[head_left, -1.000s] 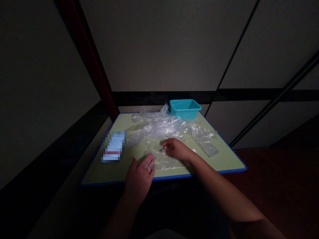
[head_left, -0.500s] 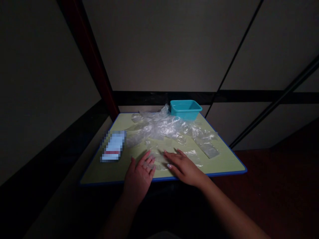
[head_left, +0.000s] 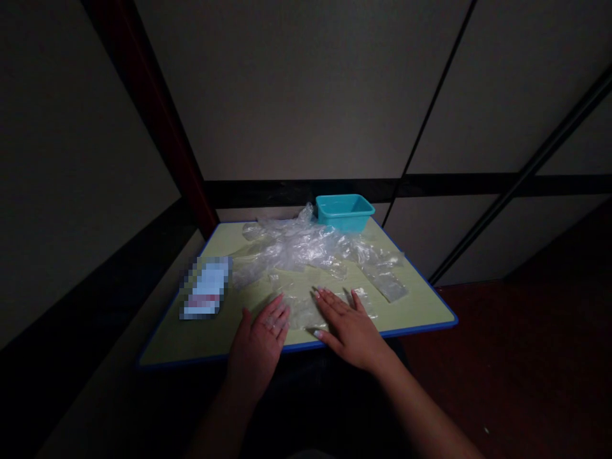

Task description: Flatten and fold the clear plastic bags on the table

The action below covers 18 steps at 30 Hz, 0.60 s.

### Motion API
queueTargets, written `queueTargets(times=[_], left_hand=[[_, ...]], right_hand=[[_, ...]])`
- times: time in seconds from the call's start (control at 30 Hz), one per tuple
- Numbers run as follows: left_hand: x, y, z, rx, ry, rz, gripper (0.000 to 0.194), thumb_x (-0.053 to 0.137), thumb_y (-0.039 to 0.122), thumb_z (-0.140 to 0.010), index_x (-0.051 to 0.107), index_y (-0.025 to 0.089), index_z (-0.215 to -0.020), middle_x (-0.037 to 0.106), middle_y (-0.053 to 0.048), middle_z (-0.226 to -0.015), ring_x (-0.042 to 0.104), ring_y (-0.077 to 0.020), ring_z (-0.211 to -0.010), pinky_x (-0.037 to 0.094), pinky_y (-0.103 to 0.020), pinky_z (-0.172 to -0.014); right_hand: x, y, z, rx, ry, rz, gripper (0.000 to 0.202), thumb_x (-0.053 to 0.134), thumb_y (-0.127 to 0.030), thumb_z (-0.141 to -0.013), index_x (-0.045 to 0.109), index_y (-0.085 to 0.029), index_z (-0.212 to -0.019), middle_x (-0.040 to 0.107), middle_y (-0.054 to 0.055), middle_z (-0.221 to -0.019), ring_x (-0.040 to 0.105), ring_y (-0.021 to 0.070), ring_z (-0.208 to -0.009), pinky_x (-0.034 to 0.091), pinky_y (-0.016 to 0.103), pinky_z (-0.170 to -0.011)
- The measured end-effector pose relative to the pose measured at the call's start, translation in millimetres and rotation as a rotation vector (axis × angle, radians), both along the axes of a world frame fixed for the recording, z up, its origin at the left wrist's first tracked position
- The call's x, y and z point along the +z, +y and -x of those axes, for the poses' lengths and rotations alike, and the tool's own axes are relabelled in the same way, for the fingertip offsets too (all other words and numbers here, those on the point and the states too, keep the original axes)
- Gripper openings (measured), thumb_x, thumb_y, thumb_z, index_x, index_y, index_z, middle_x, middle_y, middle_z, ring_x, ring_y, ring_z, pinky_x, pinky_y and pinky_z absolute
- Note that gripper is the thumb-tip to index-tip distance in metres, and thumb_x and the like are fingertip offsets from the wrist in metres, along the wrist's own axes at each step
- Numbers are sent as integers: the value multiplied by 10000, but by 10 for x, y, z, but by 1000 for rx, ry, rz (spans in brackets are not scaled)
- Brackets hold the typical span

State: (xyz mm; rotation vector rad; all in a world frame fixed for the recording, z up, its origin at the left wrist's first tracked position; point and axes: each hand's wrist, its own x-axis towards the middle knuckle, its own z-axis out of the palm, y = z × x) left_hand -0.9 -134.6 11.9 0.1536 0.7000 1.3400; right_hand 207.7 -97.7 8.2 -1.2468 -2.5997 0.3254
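A clear plastic bag (head_left: 306, 313) lies flat near the front edge of the yellow-green table (head_left: 191, 341), between my two hands. My right hand (head_left: 351, 328) rests palm down over its right part, fingers stretched out. At the bag's left end is my left hand (head_left: 261, 341), turned partly on its side with its fingers extended and a bit of clear film over them. Behind both hands spreads a crumpled pile of clear plastic bags (head_left: 306, 245).
A turquoise basket (head_left: 344, 220) stands at the back right of the table, touching the pile. A blurred-out flat object (head_left: 208, 287) lies at the left. Blue edging (head_left: 418, 328) rims the table, and a wall rises behind it.
The view has shifted slightly, so the table sits further left. My right hand has flattened more over the bag, and the gap between my hands has widened a little.
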Motion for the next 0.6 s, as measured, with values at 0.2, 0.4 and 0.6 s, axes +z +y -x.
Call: queueTargets(times=[0.2,0.4,0.6], left_hand=[[-189,19,2,-20,297,-55,387,421,441,-916,688,192,-1044,529,-74,-1393,307,-214,-1400,165,-322,-1165],[-268,-14,-40,-37,488,-105,374,601,374,-836,659,159,-1136,474,-103,-1436,286,-228,-1409,169,-329,-1172],[-243,129,60,-167,307,-50,386,425,361,-932,595,191,-1234,440,-73,-1466,207,-186,-1435,146,-339,-1176]], right_hand=[[-17,-23,43,54,-45,3,613,367,-576,-935,246,-325,-1481,171,62,-1559,193,266,-1430,-25,648,-1099],[-57,-2,36,81,-54,15,679,322,-662,-908,224,-324,-1488,195,69,-1555,196,264,-1429,-53,609,-1114],[-84,0,28,90,-35,-3,687,336,-661,-905,234,-310,-1487,201,72,-1554,191,256,-1431,-70,599,-1115]])
